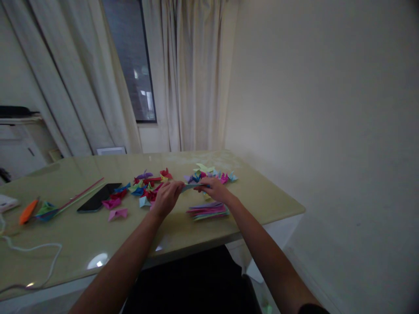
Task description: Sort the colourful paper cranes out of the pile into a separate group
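A light blue piece of paper [190, 186] is stretched between my two hands, held above the table. My left hand [168, 197] pinches its left end, fingers closed. On the other end, my right hand [214, 190] is closed with its fingertips pressed on the paper. Just below my right hand lies a stack of coloured paper [208, 210] in pink, purple and green. Behind the hands are folded paper pieces in many colours, one heap [144, 185] to the left and another heap [225, 176] to the right.
A black phone [100, 198] lies left of the folded pieces. Farther left are long thin strips [80, 196], an orange tool [29, 212] and a white cable [36, 248]. The pale table [262, 196] ends near a wall on the right; curtains [196, 87] hang behind.
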`<control>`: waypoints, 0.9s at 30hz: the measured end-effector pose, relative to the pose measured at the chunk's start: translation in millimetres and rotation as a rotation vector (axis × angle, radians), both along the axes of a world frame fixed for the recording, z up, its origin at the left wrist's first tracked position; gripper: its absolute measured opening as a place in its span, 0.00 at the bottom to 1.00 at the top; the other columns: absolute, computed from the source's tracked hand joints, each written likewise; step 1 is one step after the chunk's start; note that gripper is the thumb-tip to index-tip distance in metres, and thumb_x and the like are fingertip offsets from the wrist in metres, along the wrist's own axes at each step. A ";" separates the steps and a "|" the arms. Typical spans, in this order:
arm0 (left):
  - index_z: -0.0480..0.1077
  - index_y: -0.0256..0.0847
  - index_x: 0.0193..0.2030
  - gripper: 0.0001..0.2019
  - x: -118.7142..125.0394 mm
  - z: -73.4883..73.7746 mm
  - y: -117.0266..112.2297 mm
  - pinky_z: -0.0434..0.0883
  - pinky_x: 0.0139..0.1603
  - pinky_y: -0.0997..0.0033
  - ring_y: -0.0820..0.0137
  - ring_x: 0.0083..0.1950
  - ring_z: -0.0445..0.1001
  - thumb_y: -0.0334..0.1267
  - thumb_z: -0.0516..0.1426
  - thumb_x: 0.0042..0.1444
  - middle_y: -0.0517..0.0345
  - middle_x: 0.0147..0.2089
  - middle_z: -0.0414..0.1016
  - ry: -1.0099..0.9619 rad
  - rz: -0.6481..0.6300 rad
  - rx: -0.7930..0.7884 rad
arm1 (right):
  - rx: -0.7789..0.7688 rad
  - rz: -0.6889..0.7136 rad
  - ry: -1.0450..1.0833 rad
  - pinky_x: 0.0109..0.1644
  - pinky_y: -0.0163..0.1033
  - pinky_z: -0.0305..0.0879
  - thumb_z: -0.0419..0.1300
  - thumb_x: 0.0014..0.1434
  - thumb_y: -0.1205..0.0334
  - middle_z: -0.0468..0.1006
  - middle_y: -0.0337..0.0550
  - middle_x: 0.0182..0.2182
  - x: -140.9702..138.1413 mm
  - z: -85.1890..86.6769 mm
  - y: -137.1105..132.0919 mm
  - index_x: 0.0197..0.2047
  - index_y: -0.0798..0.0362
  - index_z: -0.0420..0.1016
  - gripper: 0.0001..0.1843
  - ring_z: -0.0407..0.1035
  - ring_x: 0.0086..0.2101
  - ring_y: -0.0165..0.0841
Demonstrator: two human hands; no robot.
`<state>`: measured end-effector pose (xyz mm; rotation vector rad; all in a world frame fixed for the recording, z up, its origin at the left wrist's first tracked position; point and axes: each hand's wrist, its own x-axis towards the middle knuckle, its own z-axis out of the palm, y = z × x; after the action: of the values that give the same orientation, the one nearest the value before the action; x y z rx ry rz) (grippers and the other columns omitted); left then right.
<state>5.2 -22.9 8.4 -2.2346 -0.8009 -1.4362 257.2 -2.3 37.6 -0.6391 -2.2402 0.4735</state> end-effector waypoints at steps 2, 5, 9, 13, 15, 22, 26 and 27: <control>0.74 0.42 0.44 0.11 -1.0 0.6 -0.7 0.72 0.41 0.66 0.67 0.34 0.78 0.40 0.52 0.75 0.53 0.36 0.84 0.002 -0.008 0.009 | -0.022 -0.011 0.029 0.44 0.38 0.71 0.63 0.73 0.57 0.84 0.44 0.36 6.5 -4.3 -6.3 0.46 0.53 0.85 0.11 0.77 0.36 0.35; 0.75 0.42 0.43 0.12 3.0 -1.1 -2.8 0.71 0.39 0.67 0.69 0.30 0.77 0.41 0.53 0.75 0.56 0.34 0.83 0.038 -0.039 0.007 | -0.039 -0.050 0.082 0.42 0.38 0.71 0.67 0.70 0.50 0.84 0.46 0.42 9.1 -3.8 -14.0 0.58 0.53 0.80 0.20 0.76 0.37 0.35; 0.76 0.43 0.44 0.11 9.8 -5.3 -4.4 0.71 0.39 0.67 0.69 0.31 0.78 0.39 0.53 0.75 0.54 0.36 0.84 0.079 -0.061 -0.015 | -0.022 -0.109 0.133 0.45 0.40 0.72 0.67 0.69 0.49 0.80 0.46 0.47 0.6 4.6 -18.9 0.63 0.50 0.76 0.23 0.75 0.39 0.35; 0.76 0.43 0.45 0.13 9.9 -8.3 -3.1 0.72 0.40 0.65 0.68 0.33 0.79 0.40 0.51 0.76 0.52 0.38 0.85 0.095 -0.054 -0.048 | 0.024 -0.124 0.104 0.48 0.41 0.70 0.67 0.70 0.54 0.77 0.42 0.39 -3.3 9.7 -24.3 0.45 0.50 0.83 0.09 0.72 0.40 0.36; 0.76 0.43 0.44 0.14 9.6 -9.5 -2.2 0.72 0.40 0.65 0.68 0.33 0.79 0.40 0.50 0.76 0.52 0.38 0.85 0.093 -0.050 -0.060 | 0.062 -0.161 0.088 0.53 0.43 0.68 0.69 0.68 0.55 0.74 0.43 0.40 -1.5 10.4 -27.2 0.41 0.50 0.83 0.08 0.71 0.43 0.37; 0.75 0.43 0.47 0.09 13.5 -12.5 -1.8 0.72 0.44 0.65 0.67 0.36 0.79 0.38 0.54 0.75 0.53 0.39 0.84 0.062 -0.049 -0.079 | -0.144 -0.127 0.353 0.44 0.39 0.65 0.71 0.63 0.43 0.71 0.41 0.37 5.1 11.3 -29.0 0.36 0.52 0.82 0.19 0.67 0.38 0.36; 0.76 0.43 0.48 0.09 12.5 -9.9 -3.0 0.73 0.44 0.66 0.66 0.37 0.79 0.39 0.54 0.74 0.54 0.37 0.82 0.034 -0.050 -0.096 | -0.241 -0.144 0.486 0.32 0.36 0.62 0.67 0.63 0.35 0.69 0.37 0.30 4.5 8.9 -26.4 0.36 0.52 0.78 0.26 0.63 0.28 0.31; 0.76 0.44 0.48 0.09 12.2 -9.2 -3.2 0.73 0.44 0.66 0.66 0.37 0.79 0.39 0.54 0.74 0.54 0.37 0.82 0.027 -0.050 -0.100 | -0.263 -0.149 0.519 0.31 0.35 0.62 0.66 0.63 0.34 0.69 0.36 0.28 3.7 8.2 -26.1 0.36 0.51 0.77 0.26 0.62 0.27 0.31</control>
<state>17.4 -26.1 -0.8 -2.3589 -0.8313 -1.4139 260.9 -28.4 45.7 -0.7155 -1.6440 0.7683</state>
